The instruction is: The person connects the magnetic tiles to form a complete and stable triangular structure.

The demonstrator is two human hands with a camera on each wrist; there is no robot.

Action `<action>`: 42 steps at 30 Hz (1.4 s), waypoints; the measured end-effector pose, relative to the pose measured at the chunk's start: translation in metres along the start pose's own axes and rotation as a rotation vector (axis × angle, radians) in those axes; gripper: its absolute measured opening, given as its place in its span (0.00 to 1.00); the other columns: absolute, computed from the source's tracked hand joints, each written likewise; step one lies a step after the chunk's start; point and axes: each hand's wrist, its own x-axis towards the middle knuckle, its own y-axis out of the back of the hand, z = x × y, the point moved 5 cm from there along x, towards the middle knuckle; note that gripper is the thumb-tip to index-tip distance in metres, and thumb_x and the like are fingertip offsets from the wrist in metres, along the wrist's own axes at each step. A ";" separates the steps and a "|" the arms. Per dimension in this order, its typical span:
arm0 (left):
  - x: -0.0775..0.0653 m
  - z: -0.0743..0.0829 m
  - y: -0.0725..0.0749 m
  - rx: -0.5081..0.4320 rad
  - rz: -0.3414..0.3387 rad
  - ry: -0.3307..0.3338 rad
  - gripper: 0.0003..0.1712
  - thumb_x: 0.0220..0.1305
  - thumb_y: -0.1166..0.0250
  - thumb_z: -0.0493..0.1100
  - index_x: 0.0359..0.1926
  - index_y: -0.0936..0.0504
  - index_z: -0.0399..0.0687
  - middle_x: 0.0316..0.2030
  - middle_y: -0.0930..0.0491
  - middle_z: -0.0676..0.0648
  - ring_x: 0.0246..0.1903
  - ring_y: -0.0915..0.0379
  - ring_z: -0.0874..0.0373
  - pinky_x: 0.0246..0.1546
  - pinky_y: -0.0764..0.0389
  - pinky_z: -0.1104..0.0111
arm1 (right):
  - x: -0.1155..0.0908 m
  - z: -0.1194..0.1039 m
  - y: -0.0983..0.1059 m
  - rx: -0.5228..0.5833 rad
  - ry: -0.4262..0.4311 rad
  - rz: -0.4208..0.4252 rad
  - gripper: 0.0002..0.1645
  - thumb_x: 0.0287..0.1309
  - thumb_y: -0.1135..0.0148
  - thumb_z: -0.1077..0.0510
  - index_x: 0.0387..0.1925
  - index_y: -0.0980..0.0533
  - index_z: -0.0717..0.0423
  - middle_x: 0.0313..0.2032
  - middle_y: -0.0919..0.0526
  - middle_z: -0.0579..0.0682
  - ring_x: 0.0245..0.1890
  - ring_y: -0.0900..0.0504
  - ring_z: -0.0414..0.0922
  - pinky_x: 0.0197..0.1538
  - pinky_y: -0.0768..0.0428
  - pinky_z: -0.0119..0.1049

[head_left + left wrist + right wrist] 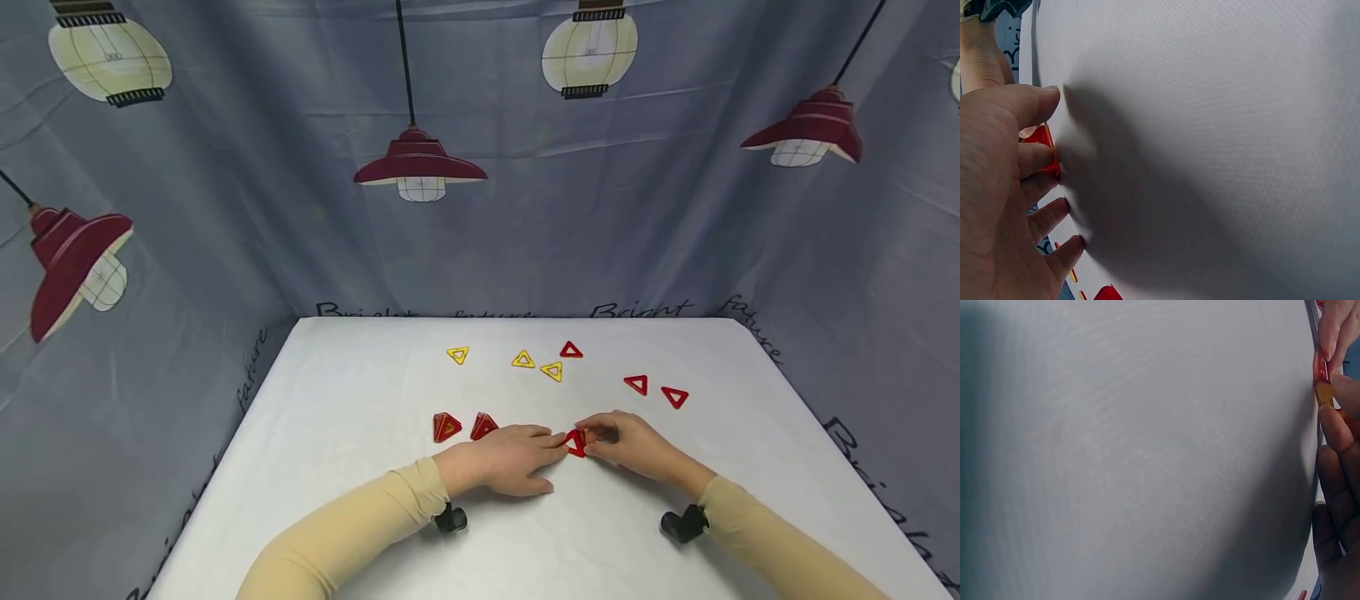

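Observation:
Near the front middle of the table, both hands meet at small red triangle pieces (578, 435). My left hand (513, 458) lies palm down, fingers extended, its fingertips touching the left side of the red. From the right, my right hand (633, 442) pinches the pieces between thumb and fingers. An amber edge (1324, 394) shows at those fingertips in the right wrist view, beside a red part (1324, 367). The left wrist view has red plastic (1054, 164) behind the left fingers. Left of the hands stand two small red pyramids, one (446, 427) apart, the other (483, 424) partly behind the left hand.
On the white table (360, 375), farther back, lie three yellow open triangles, among them one at the left (457, 356). Three red ones lie there too, one at the back (571, 350) and two at the right (636, 384). A grey printed curtain (480, 250) surrounds the table.

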 end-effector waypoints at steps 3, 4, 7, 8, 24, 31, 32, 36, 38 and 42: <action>0.001 -0.003 0.001 0.013 -0.009 -0.009 0.37 0.76 0.45 0.62 0.79 0.38 0.55 0.78 0.44 0.53 0.76 0.48 0.58 0.72 0.44 0.68 | 0.000 0.000 0.000 -0.002 -0.005 0.022 0.24 0.61 0.26 0.49 0.58 0.18 0.46 0.39 0.18 0.36 0.43 0.22 0.40 0.52 0.21 0.38; 0.002 -0.004 0.001 0.016 -0.013 -0.010 0.37 0.75 0.45 0.62 0.79 0.38 0.56 0.78 0.44 0.54 0.76 0.48 0.58 0.72 0.44 0.68 | 0.000 0.000 -0.001 -0.003 -0.009 0.029 0.23 0.61 0.26 0.50 0.58 0.18 0.46 0.39 0.19 0.36 0.44 0.22 0.40 0.53 0.21 0.39; 0.002 -0.006 0.001 0.021 -0.029 -0.013 0.38 0.75 0.45 0.62 0.79 0.38 0.57 0.78 0.44 0.55 0.76 0.49 0.59 0.72 0.45 0.68 | -0.001 -0.001 -0.003 0.010 -0.037 0.036 0.24 0.61 0.26 0.49 0.58 0.18 0.45 0.40 0.19 0.37 0.45 0.23 0.42 0.54 0.22 0.43; 0.002 -0.006 0.001 0.023 -0.032 -0.018 0.38 0.75 0.45 0.63 0.79 0.38 0.57 0.78 0.44 0.55 0.76 0.49 0.59 0.72 0.45 0.68 | -0.002 -0.001 -0.004 0.011 -0.052 0.039 0.24 0.61 0.26 0.49 0.58 0.18 0.45 0.40 0.19 0.37 0.45 0.24 0.41 0.55 0.22 0.44; 0.002 -0.003 0.001 0.024 -0.028 -0.022 0.37 0.76 0.45 0.61 0.79 0.38 0.56 0.78 0.44 0.55 0.76 0.48 0.59 0.72 0.44 0.68 | -0.003 -0.004 -0.001 -0.015 -0.037 0.040 0.25 0.59 0.25 0.48 0.57 0.17 0.47 0.40 0.19 0.36 0.47 0.24 0.42 0.59 0.24 0.51; 0.003 -0.001 -0.001 0.040 -0.019 -0.012 0.36 0.76 0.46 0.61 0.79 0.38 0.57 0.78 0.44 0.55 0.76 0.48 0.60 0.72 0.44 0.69 | -0.003 -0.003 0.002 -0.035 -0.021 0.039 0.25 0.57 0.24 0.48 0.57 0.17 0.45 0.41 0.19 0.36 0.46 0.24 0.41 0.58 0.24 0.50; 0.003 -0.001 -0.002 0.040 -0.019 -0.011 0.35 0.77 0.46 0.61 0.79 0.38 0.57 0.78 0.44 0.55 0.76 0.48 0.60 0.72 0.44 0.69 | -0.003 -0.003 0.002 -0.035 -0.020 0.037 0.26 0.58 0.24 0.48 0.57 0.17 0.45 0.41 0.20 0.36 0.46 0.24 0.41 0.58 0.24 0.49; 0.002 0.000 -0.003 0.040 -0.020 -0.013 0.35 0.77 0.47 0.61 0.79 0.38 0.57 0.78 0.44 0.55 0.76 0.48 0.59 0.72 0.44 0.69 | -0.003 -0.002 0.002 -0.023 -0.015 0.024 0.26 0.58 0.24 0.46 0.58 0.17 0.44 0.41 0.19 0.36 0.46 0.24 0.41 0.56 0.24 0.48; 0.002 0.000 -0.003 0.037 -0.017 -0.015 0.35 0.77 0.47 0.61 0.79 0.37 0.57 0.78 0.44 0.54 0.76 0.48 0.59 0.72 0.44 0.69 | -0.003 -0.003 0.002 -0.018 -0.004 0.016 0.27 0.58 0.24 0.45 0.58 0.17 0.45 0.41 0.19 0.36 0.46 0.24 0.41 0.55 0.23 0.47; 0.002 0.000 -0.003 0.037 -0.012 -0.012 0.35 0.78 0.48 0.61 0.79 0.38 0.57 0.78 0.44 0.54 0.76 0.48 0.59 0.72 0.44 0.68 | -0.003 -0.004 0.003 -0.028 0.012 0.015 0.27 0.58 0.24 0.45 0.58 0.18 0.44 0.41 0.19 0.36 0.46 0.24 0.41 0.54 0.23 0.45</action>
